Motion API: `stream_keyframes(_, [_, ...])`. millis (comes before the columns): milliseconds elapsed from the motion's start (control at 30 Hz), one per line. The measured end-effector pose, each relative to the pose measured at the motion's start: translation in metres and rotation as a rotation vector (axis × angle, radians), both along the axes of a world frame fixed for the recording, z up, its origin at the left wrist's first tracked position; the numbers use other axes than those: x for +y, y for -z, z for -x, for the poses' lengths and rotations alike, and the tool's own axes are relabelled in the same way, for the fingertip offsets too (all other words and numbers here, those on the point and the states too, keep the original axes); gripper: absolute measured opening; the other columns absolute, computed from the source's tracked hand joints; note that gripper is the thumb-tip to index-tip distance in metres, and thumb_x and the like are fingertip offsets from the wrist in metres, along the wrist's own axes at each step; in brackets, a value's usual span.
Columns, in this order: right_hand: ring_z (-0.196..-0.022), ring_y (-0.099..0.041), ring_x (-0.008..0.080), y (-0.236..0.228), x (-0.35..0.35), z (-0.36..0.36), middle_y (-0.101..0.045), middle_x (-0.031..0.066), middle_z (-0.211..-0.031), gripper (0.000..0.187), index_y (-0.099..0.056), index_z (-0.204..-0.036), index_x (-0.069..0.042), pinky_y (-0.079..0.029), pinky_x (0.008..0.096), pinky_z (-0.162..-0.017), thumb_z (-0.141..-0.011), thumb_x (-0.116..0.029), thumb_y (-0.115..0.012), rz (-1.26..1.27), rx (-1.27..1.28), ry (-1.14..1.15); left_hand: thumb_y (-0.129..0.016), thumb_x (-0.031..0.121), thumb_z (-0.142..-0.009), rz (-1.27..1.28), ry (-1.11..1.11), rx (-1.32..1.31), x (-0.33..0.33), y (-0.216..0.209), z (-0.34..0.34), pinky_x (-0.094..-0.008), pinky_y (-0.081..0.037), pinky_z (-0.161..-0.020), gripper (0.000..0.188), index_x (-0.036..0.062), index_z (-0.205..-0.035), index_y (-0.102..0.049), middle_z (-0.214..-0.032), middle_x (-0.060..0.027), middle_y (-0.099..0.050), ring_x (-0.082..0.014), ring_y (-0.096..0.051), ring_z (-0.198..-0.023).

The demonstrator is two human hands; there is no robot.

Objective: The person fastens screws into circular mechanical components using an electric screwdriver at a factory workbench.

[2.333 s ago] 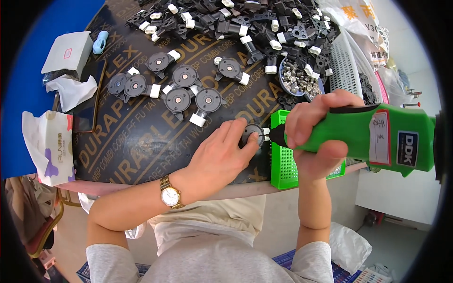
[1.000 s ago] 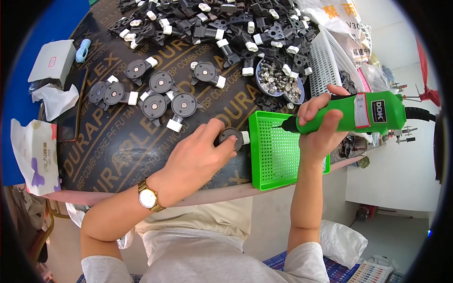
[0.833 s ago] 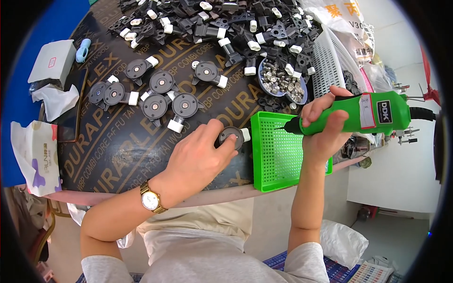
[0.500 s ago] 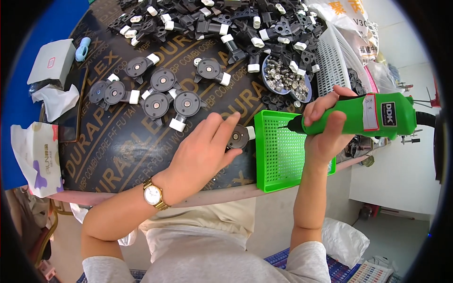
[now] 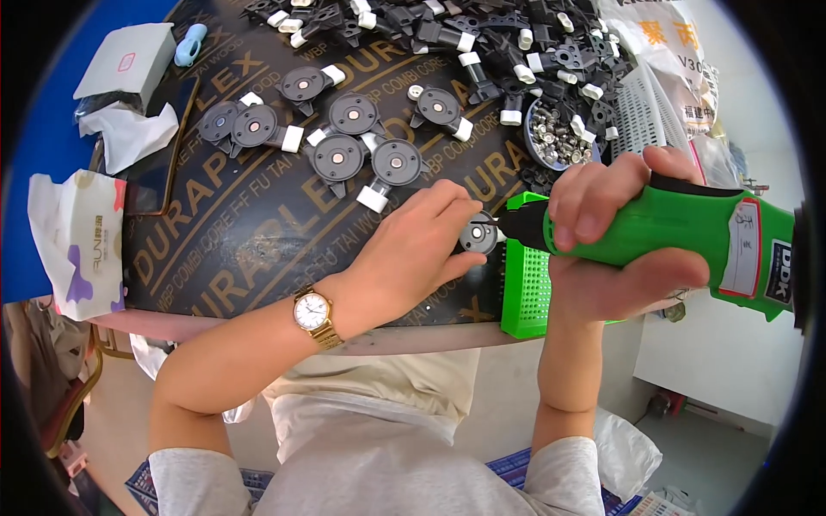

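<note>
Left hand: we are bending our left hand (image 5: pixel 411 245) around the near-left edge of a black disc (image 5: pixel 478 238); fingers and thumb are standing apart on either side of it, and we cannot tell whether they are pressing on it.
Right hand: we are wrapping our right hand (image 5: pixel 589 284) around a green power screwdriver (image 5: pixel 671 225), with the fingers clamping on its body.
Screwdriver tip: the thin bit is pointing left over the disc; we cannot tell whether it is touching.
Black disc: it is lying on the desk (image 5: pixel 258 249) just left of a green tray (image 5: pixel 527 297), its white end partly hiding behind the screwdriver's nose.
Finished-looking group: seven similar discs (image 5: pixel 396 162) are lying beyond our left hand, some of them overlapping.
Far side: a heap of black parts (image 5: pixel 482 73) with white ends is spreading there, with a bowl (image 5: pixel 533 150) of shiny metal pieces sitting at its near edge and a white basket (image 5: pixel 641 112) standing to the right.
Left side: a tissue pack (image 5: pixel 82 249) is standing near the desk's edge, and a pale box (image 5: pixel 127 64) is sitting farther back.
Wrist: we are wearing a gold watch (image 5: pixel 312 311) on the left.
</note>
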State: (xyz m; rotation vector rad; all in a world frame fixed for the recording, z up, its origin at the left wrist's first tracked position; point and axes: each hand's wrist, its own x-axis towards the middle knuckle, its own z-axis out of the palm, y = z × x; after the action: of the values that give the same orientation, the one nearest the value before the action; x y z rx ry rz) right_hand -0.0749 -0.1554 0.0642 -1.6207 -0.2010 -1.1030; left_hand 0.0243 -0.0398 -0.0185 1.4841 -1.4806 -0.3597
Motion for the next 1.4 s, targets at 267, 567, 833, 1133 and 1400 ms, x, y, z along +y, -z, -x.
stream_keyframes(267, [-0.043, -0.039, 0.0101, 0.004, 0.002, -0.005, -0.045, 0.0014, -0.062, 0.071, -0.042, -0.117, -0.001, -0.036, 0.0249, -0.046, -0.085, -0.064, -0.042, -0.058, 0.074, 0.006, -0.073, 0.012, -0.070, 0.007, 0.005, -0.014, 0.003, 0.002, -0.002, -0.0372, -0.047, -0.077, 0.045, 0.0028, -0.108, -0.051, -0.105, -0.0116, -0.054, -0.0316, -0.055, -0.094])
stream_keyframes(567, [-0.043, -0.038, 0.0090, -0.001, 0.007, -0.013, -0.044, 0.0000, -0.061, 0.070, -0.044, -0.116, -0.002, -0.033, 0.0237, -0.044, -0.085, -0.065, -0.041, -0.102, 0.162, 0.099, -0.073, 0.010, -0.069, 0.026, 0.026, 0.007, 0.000, 0.006, -0.003, -0.0377, -0.046, -0.075, 0.043, 0.0045, -0.105, -0.051, -0.100, -0.0099, -0.055, -0.0307, -0.054, -0.090])
stream_keyframes(833, [-0.043, -0.044, 0.0113, 0.006, 0.015, -0.017, -0.050, 0.0070, -0.060, 0.033, -0.044, -0.106, 0.004, -0.038, 0.0236, -0.041, -0.085, -0.016, -0.059, -0.150, 0.017, 0.077, -0.072, 0.011, -0.069, 0.053, 0.029, -0.003, -0.001, 0.006, -0.002, -0.0380, -0.045, -0.075, 0.041, 0.0012, -0.102, -0.049, -0.097, -0.0119, -0.052, -0.0311, -0.052, -0.088])
stream_keyframes(1133, [-0.051, -0.050, 0.0083, 0.006, 0.025, -0.027, -0.056, 0.0043, -0.064, 0.027, -0.052, -0.097, 0.006, -0.040, 0.0210, -0.048, -0.076, 0.000, -0.067, 0.106, 0.138, 0.523, -0.072, 0.011, -0.069, 0.009, 0.026, -0.018, -0.001, 0.003, -0.002, -0.0386, -0.045, -0.074, 0.040, 0.0014, -0.099, -0.048, -0.096, -0.0122, -0.050, -0.0311, -0.051, -0.088])
stream_keyframes(1400, [-0.049, -0.039, 0.0104, -0.008, 0.014, -0.011, -0.042, 0.0006, -0.063, 0.064, -0.046, -0.117, -0.002, -0.031, 0.0244, -0.046, -0.083, -0.057, -0.053, -0.139, 0.242, 0.130, -0.072, 0.011, -0.069, -0.011, 0.096, 0.032, -0.001, -0.001, -0.001, -0.0383, -0.046, -0.076, 0.038, 0.0010, -0.098, -0.049, -0.095, -0.0128, -0.049, -0.0313, -0.051, -0.091])
